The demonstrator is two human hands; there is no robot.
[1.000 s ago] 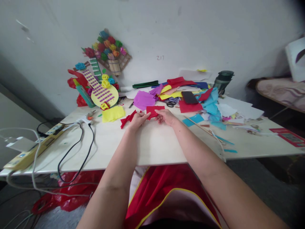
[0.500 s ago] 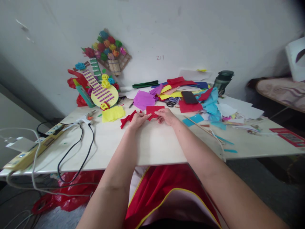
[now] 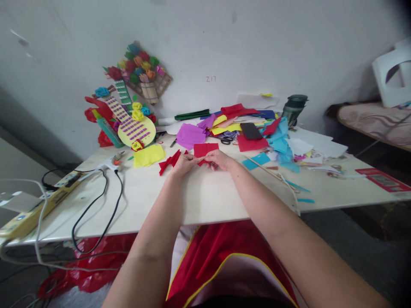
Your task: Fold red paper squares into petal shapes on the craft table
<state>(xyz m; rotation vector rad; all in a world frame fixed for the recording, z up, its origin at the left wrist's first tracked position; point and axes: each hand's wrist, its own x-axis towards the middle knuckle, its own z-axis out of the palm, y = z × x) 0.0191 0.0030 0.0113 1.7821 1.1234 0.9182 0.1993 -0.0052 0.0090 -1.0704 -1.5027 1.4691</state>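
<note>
A small piece of red crepe paper (image 3: 205,148) is pinched along its lower edge between my two hands. My left hand (image 3: 185,164) grips the lower left corner with thumb and finger. My right hand (image 3: 219,160) pinches the same edge from the right, its other fingers curled beneath. The fingertips of both hands nearly meet, hiding part of the paper's edge. Crumpled red crepe strips (image 3: 169,162) lie just left of my left hand. Further left, a yellow crepe sheet (image 3: 149,155) rests flat, and a purple one (image 3: 191,135) sits behind my hands.
Scissors (image 3: 226,140), a dark phone (image 3: 251,131) and blue paper (image 3: 257,161) lie right of centre. A thin stick (image 3: 266,167) slants nearby. A glue gun (image 3: 107,164) and power strip (image 3: 41,214) occupy the left. A paper-flower guitar (image 3: 137,130) and dark bottle (image 3: 293,109) stand behind.
My fingertips have come closer together along the red paper's lower edge, and more of the sheet shows above them. The whole view has shifted slightly.
</note>
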